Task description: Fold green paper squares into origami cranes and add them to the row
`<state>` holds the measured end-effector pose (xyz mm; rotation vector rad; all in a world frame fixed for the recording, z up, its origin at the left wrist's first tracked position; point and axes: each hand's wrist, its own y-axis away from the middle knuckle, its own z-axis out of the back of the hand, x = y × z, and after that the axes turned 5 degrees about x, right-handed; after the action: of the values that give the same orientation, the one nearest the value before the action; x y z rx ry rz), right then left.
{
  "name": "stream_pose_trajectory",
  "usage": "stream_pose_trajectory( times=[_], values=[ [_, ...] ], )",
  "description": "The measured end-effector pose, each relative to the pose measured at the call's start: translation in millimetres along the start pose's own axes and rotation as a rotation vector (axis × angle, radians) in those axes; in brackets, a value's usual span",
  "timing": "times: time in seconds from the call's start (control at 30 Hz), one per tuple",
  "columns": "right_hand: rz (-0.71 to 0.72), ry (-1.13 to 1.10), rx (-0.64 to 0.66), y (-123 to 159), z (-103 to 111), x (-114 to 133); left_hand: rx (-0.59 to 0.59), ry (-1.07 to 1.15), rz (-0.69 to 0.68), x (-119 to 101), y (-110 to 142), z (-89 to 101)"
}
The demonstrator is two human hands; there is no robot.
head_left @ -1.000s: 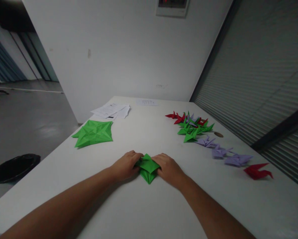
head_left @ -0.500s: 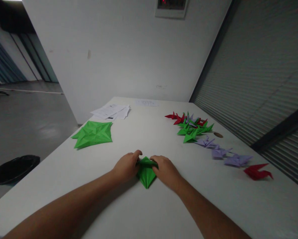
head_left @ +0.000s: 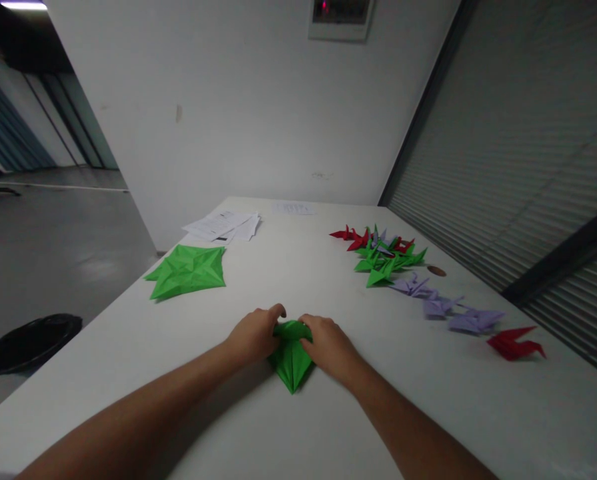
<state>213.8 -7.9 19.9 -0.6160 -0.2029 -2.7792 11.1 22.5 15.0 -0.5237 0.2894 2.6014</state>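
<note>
A partly folded piece of green origami paper (head_left: 292, 360) lies between my hands near the middle of the white table (head_left: 258, 427). Its lower end comes to a point toward me, with a crease down the middle, and its far end curves over. My left hand (head_left: 256, 335) grips the paper's left edge, the index finger bent above it. On the right edge, my right hand (head_left: 328, 343) pinches the paper between thumb and fingers. The undersides of the paper and some fingertips are hidden.
Creased green sheets (head_left: 191, 270) lie at the left, with printed papers (head_left: 223, 227) behind them. Green folded cranes (head_left: 383, 267), purple cranes (head_left: 476, 321) and a red crane (head_left: 516, 345) line the right side. A black-lined bin (head_left: 31, 343) stands on the floor at left.
The far end of the green paper, pointed before, now bends over in a rounded curve. The near tip sits slightly closer to me. Both hands keep their hold.
</note>
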Motion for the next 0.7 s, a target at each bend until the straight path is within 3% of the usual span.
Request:
stream_pose_trajectory(
  times=[0.2, 0.43, 0.7],
  values=[
    [-0.006, 0.0, 0.023, -0.3, 2.2, -3.3, 0.038, 0.036, 0.001, 4.1, -0.7, 2.6],
    [0.001, -0.003, 0.007, -3.4, -2.2, -6.1, -0.019, -0.08, 0.003, -2.2, -0.3, -1.5],
    [-0.003, 0.02, 0.015, -3.8, 1.6, -6.5, -0.009, -0.015, 0.017, 1.3, -1.6, -0.4]
  ],
)
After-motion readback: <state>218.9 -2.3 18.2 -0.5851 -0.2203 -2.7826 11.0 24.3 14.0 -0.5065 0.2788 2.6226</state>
